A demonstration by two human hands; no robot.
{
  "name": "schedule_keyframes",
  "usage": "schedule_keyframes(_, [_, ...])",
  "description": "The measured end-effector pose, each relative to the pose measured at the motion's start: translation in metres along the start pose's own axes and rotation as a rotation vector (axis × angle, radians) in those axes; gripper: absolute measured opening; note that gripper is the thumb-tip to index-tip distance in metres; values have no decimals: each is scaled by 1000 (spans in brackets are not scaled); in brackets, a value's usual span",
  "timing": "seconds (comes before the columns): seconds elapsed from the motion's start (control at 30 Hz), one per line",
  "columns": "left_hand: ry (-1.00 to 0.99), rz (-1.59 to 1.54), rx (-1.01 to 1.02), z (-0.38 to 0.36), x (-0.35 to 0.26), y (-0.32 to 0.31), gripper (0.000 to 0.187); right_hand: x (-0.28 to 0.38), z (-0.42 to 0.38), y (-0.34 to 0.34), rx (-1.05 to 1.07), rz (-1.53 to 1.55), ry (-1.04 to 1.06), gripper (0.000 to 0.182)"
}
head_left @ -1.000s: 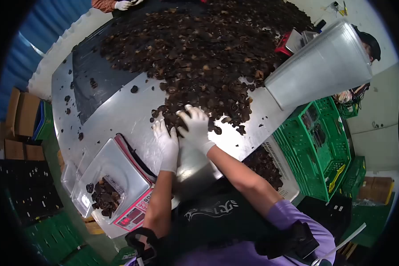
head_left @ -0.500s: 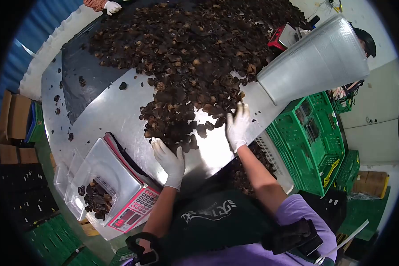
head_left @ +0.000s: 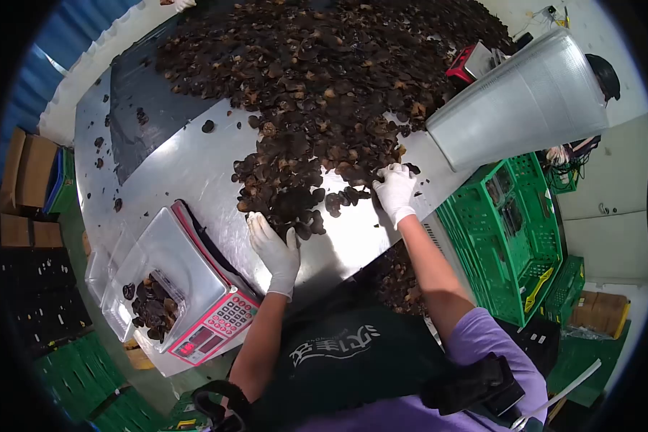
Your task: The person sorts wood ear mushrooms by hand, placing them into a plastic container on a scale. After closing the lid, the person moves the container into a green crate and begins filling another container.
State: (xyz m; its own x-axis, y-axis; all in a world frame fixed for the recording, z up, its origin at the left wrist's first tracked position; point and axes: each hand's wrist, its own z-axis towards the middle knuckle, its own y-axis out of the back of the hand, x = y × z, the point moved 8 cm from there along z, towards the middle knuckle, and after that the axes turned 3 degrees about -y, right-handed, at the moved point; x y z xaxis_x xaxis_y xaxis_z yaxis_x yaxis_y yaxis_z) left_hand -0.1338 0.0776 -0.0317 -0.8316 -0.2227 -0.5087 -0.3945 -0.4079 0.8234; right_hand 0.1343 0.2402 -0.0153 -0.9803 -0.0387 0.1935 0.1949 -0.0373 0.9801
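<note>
Stainless steel forms the table (head_left: pixel 187 173), the landmark for every position below.

Head view: a broad heap of dark dried mushrooms (head_left: pixel 324 79) covers the far half of the table; a smaller cluster (head_left: pixel 284 194) lies nearer its front edge. The left hand (head_left: pixel 273 248), gloved white, rests open and flat against the cluster's near side. The right hand (head_left: pixel 394 189), also gloved, lies open with fingers curled over pieces at the heap's right fringe. At the table's front left corner stands a scale (head_left: pixel 187 288) carrying a clear tray (head_left: pixel 133 302).

Handling judgement: pieces appear light, brittle and loose; sweep or scoop them with cupped palms rather than pinching.
</note>
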Motion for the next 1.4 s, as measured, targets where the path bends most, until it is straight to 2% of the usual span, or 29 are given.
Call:
schedule_keyframes(0.07, [-7,2,-21,1,0,2,77,-2,2,16,10,25,90,24])
schedule_keyframes(0.1, [-15,1,-29,0,-1,2,77,-3,-3,29,35,-94,155,25])
schedule_keyframes(0.17, [-10,-1,-26,-1,2,2,76,-22,-29,52,37,-49,358,25])
schedule_keyframes(0.23, [3,-10,-35,0,1,1,76,-22,-62,102,339,17,332,27])
schedule_keyframes(0.3, [-12,-6,-56,0,0,3,76,-90,-90,71,669,-270,265,29])
schedule_keyframes(0.37, [-12,-3,-70,1,1,4,76,-120,-95,58,623,-527,325,31])
schedule_keyframes(0.43, [-25,-8,-61,-3,-1,1,76,-101,-81,69,250,-317,288,26])
schedule_keyframes(0.47, [-21,0,-58,-3,1,-1,77,-78,-75,80,208,-58,233,28])
schedule_keyframes(0.57, [-23,-1,-42,-1,0,0,76,-48,-61,36,181,300,57,41])
schedule_keyframes(0.63, [-19,14,-28,-2,1,0,76,-29,-59,-2,244,236,36,46])
schedule_keyframes(0.7, [-87,-10,-52,-3,-1,1,76,-6,-66,0,277,328,90,43])
schedule_keyframes(0.73, [-87,-1,-50,-3,-2,2,76,-7,-64,10,212,372,57,36])
schedule_keyframes(0.77, [-85,8,-51,-3,-3,2,75,-12,-58,31,-78,348,153,33])
schedule_keyframes(0.83, [-73,36,-85,-2,-5,2,72,-47,-25,46,-178,316,-117,32])
schedule_keyframes(0.9, [-58,30,-15,-2,0,-3,76,-60,0,48,-309,116,42,30])
schedule_keyframes(0.97, [-60,-20,-2,-1,-1,0,77,-72,16,17,-159,-41,107,26])
schedule_keyframes(1.03, [-27,-40,-36,-1,-1,3,77,-88,26,12,-109,127,37,21])
schedule_keyframes(1.1, [-65,-96,-70,-2,1,8,73,-79,12,41,-219,302,-26,16])
schedule_keyframes(1.17, [10,-207,-139,-6,12,16,72,-75,-9,31,62,904,-204,19])
schedule_keyframes(1.23, [23,-205,-167,-14,12,32,65,-73,-43,0,206,1345,-328,24])
schedule_keyframes(1.3, [32,-199,-199,-22,11,45,59,-23,-87,-11,373,1876,-533,31])
schedule_keyframes(1.37, [72,-496,-53,-34,12,36,41,-7,-106,-39,601,1680,-388,35])
schedule_keyframes(1.4, [100,-611,-38,-43,22,20,30,-2,-118,-48,565,1716,-490,32])
